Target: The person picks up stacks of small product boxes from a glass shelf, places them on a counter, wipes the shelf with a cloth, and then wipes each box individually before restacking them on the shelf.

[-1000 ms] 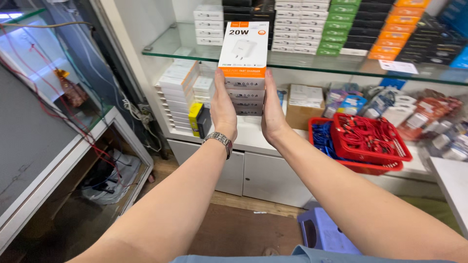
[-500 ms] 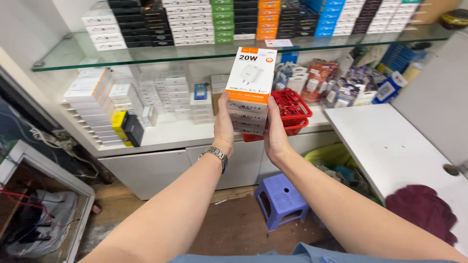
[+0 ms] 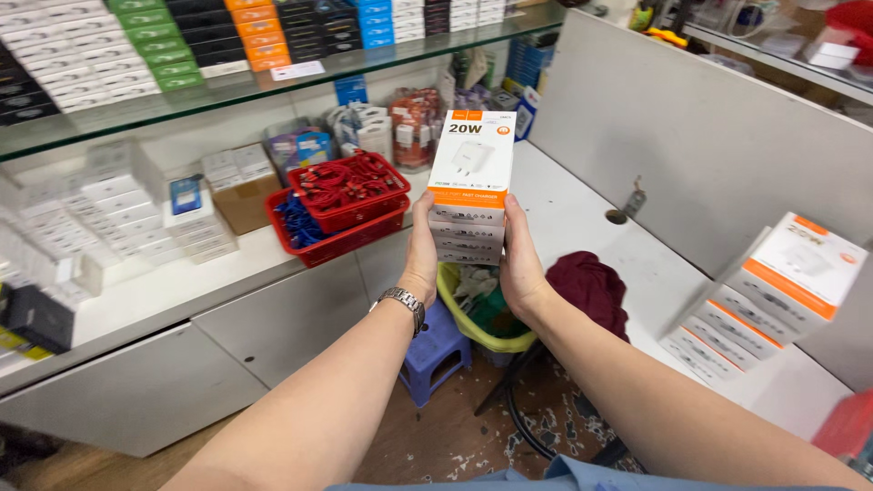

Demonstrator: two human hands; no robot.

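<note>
Both hands are gripping a stack of white and orange boxes [image 3: 470, 186], held up in the air between them, above the gap beside the white tabletop [image 3: 582, 214]. The left hand [image 3: 421, 255] is pressing the stack's left side, fingers clenched around the boxes; the right hand [image 3: 522, 259] is clasping the right side likewise. A second stack of similar boxes [image 3: 768, 295] is lying near the tabletop's right edge, well apart, with a maroon cloth [image 3: 591, 286] lying at its front edge.
</note>
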